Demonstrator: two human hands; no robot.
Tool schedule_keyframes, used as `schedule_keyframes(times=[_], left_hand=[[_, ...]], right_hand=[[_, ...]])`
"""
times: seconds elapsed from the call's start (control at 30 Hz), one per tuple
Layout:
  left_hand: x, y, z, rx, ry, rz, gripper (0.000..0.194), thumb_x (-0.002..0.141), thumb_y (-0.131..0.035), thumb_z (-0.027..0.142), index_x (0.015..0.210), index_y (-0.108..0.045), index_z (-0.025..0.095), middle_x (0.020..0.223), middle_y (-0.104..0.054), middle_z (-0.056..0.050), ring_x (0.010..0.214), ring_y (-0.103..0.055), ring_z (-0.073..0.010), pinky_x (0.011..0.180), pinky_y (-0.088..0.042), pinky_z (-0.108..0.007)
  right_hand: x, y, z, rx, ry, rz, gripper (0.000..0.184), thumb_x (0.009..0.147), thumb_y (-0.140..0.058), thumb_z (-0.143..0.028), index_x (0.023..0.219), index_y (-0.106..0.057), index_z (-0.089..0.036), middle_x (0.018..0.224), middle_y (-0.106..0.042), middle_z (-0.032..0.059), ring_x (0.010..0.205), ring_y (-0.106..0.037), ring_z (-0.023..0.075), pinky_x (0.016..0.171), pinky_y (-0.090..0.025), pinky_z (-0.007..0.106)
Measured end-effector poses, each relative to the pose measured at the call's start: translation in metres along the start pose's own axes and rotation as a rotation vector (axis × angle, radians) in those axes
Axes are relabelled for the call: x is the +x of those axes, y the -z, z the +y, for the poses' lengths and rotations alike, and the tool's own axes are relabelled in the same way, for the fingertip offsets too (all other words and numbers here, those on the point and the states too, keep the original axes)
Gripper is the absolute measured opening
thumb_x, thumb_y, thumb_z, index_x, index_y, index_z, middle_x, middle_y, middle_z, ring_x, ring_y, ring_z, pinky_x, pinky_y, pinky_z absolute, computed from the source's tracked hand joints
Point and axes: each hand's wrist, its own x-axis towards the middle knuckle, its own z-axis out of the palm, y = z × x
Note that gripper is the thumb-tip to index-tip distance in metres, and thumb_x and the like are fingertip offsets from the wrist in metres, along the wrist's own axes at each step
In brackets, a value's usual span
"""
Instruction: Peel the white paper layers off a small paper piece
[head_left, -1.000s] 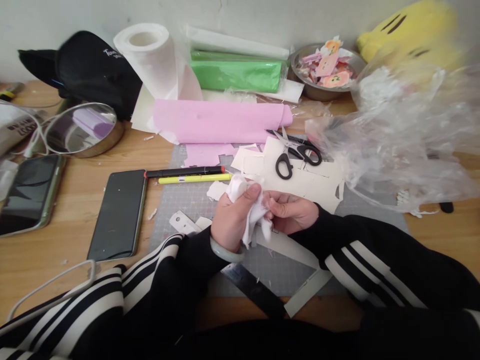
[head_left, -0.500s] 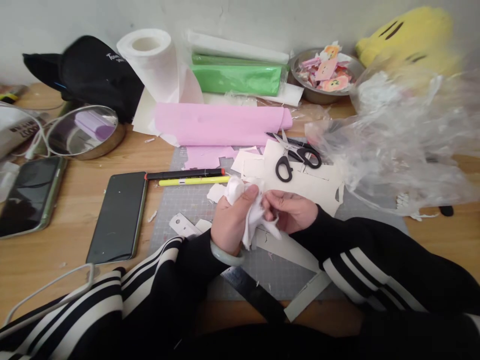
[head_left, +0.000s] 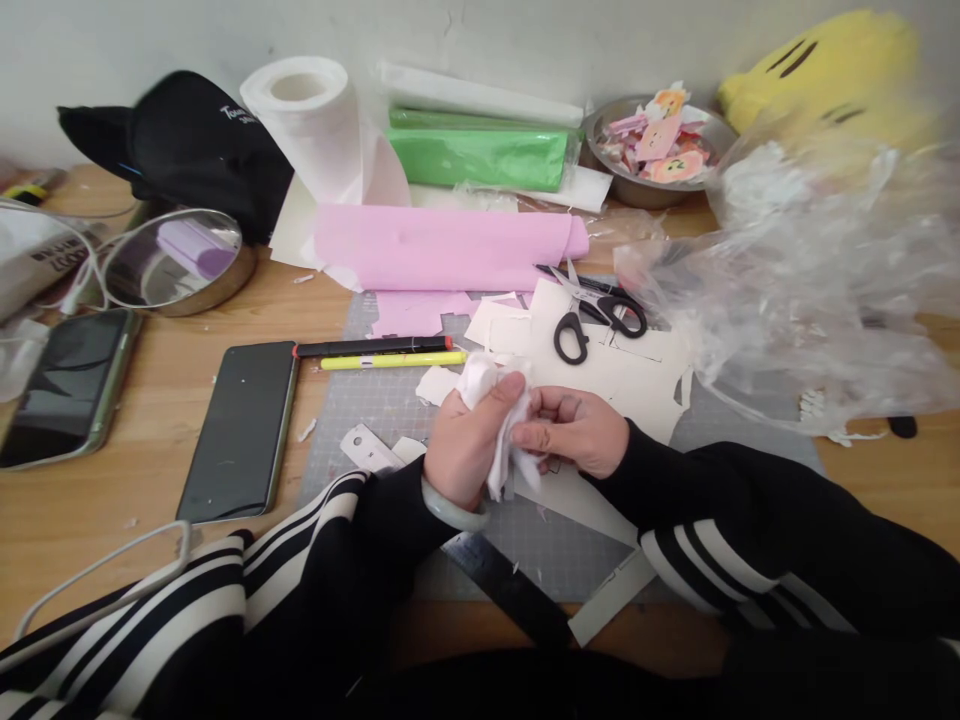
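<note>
A crumpled white tissue (head_left: 504, 458) is bunched up in my left hand (head_left: 466, 445), whose thumb presses on its top. My right hand (head_left: 577, 428) pinches the tissue's right side between thumb and fingers; the fingertips are partly hidden in its folds. Both hands are above the grey cutting mat (head_left: 559, 555). Beneath them lie cut pieces of cream card, among them a large sheet (head_left: 637, 385) with pen lines. Black-handled scissors (head_left: 571, 340) rest on that sheet beyond my right hand. A yellow pen (head_left: 390, 361) and a black marker (head_left: 375, 347) lie just past my left hand.
Pink paper (head_left: 450, 248), a paper towel roll (head_left: 304, 130) and green packets (head_left: 480, 158) line the back. Two phones (head_left: 238, 430) and a steel bowl (head_left: 180, 262) are on the left. Crumpled clear plastic (head_left: 817, 290) spreads over the right side. A dark ruler (head_left: 510, 590) crosses the front edge.
My right hand has turned, its thumb now lower on the tissue, and the tissue's loose right end has been drawn in. The left hand keeps its grip. The view has shifted slightly.
</note>
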Motion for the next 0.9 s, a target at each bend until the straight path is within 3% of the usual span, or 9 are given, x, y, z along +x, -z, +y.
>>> schedule_keyframes(times=[0.27, 0.47, 0.73, 0.9], left_hand=[[0.0002, -0.0004, 0.0004, -0.026, -0.015, -0.068, 0.018, 0.068, -0.061, 0.026, 0.066, -0.049, 0.014, 0.043, -0.054, 0.002, 0.038, -0.052, -0.0102, 0.038, -0.042, -0.019], [0.0008, -0.0016, 0.0008, -0.031, -0.016, -0.004, 0.018, 0.065, -0.064, 0.023, 0.069, -0.049, 0.014, 0.047, -0.054, 0.004, 0.04, -0.052, -0.0075, 0.04, -0.043, -0.017], [0.0012, -0.0006, -0.0015, -0.012, -0.01, -0.088, 0.018, 0.069, -0.06, 0.027, 0.067, -0.049, 0.013, 0.042, -0.053, 0.002, 0.038, -0.052, -0.0107, 0.041, -0.045, -0.022], [0.0015, -0.0005, -0.0012, -0.026, -0.024, -0.036, 0.017, 0.067, -0.061, 0.025, 0.071, -0.049, 0.014, 0.046, -0.054, 0.003, 0.038, -0.053, -0.0107, 0.041, -0.045, -0.022]], right_hand=[[0.0022, 0.0074, -0.0049, 0.109, -0.004, -0.202, 0.045, 0.048, -0.074, -0.044, 0.053, -0.044, -0.011, 0.043, -0.049, -0.0045, 0.039, -0.045, 0.0038, 0.037, -0.031, 0.016], [0.0007, 0.0007, -0.0036, 0.004, 0.022, 0.003, 0.047, 0.041, -0.077, -0.043, 0.056, -0.046, -0.012, 0.039, -0.046, -0.007, 0.036, -0.04, 0.0025, 0.037, -0.029, 0.015], [0.0033, 0.0076, -0.0046, 0.098, -0.026, -0.124, 0.046, 0.043, -0.075, -0.045, 0.054, -0.045, -0.012, 0.042, -0.049, -0.0051, 0.038, -0.046, 0.0049, 0.038, -0.034, 0.017], [0.0039, 0.003, -0.0034, 0.085, 0.023, 0.031, 0.048, 0.038, -0.078, -0.042, 0.06, -0.047, -0.013, 0.041, -0.048, -0.007, 0.036, -0.044, 0.0036, 0.038, -0.034, 0.016]])
